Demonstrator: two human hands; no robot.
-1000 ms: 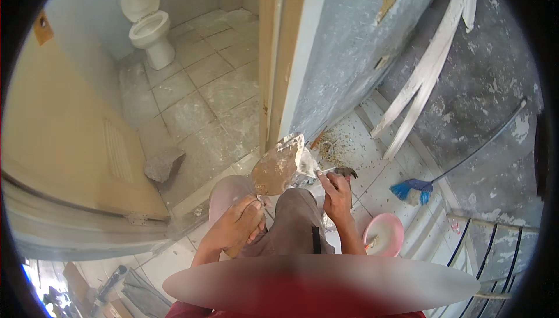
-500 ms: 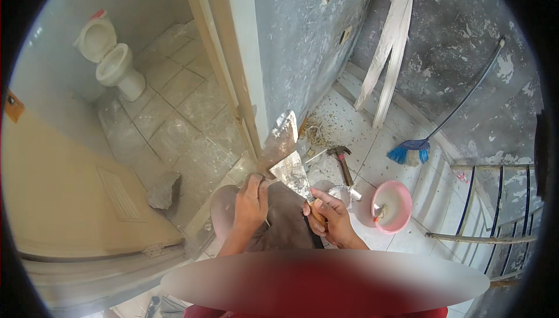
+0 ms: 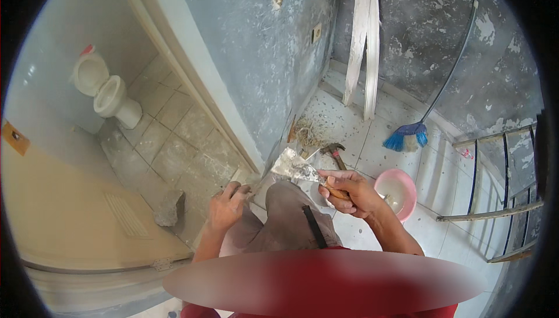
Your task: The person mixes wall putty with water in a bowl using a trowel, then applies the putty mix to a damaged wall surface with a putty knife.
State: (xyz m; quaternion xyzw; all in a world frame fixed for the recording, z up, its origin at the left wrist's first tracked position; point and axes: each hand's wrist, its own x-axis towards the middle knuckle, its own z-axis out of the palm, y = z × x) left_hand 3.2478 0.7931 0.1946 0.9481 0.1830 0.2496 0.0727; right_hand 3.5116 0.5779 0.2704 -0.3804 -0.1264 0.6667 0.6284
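Note:
My right hand [image 3: 352, 193] is closed round the wooden handle of a putty knife [image 3: 296, 165]. Its wide blade is smeared with white and points up and left, above my right knee. To the left, beside the door opening, my left hand [image 3: 227, 206] is raised with its fingers curled in. Whatever those fingers may hold cannot be made out. Just beyond the putty knife a claw hammer [image 3: 334, 153] lies on the floor. The pink basin [image 3: 410, 204] stands to the right of my right hand, which partly hides it.
Rubble [image 3: 311, 133] lies by the worn wall [image 3: 262, 56]. White boards [image 3: 362, 44] and a blue broom [image 3: 407, 136] lean at the back. A ladder-like rack [image 3: 489, 218] stands at right. Through the doorway are a toilet [image 3: 116, 101] and a concrete chunk [image 3: 170, 207].
My view has shifted. My hands have moved apart, the right one carrying the putty knife rightward. The pale blade-like shape above my left hand no longer shows.

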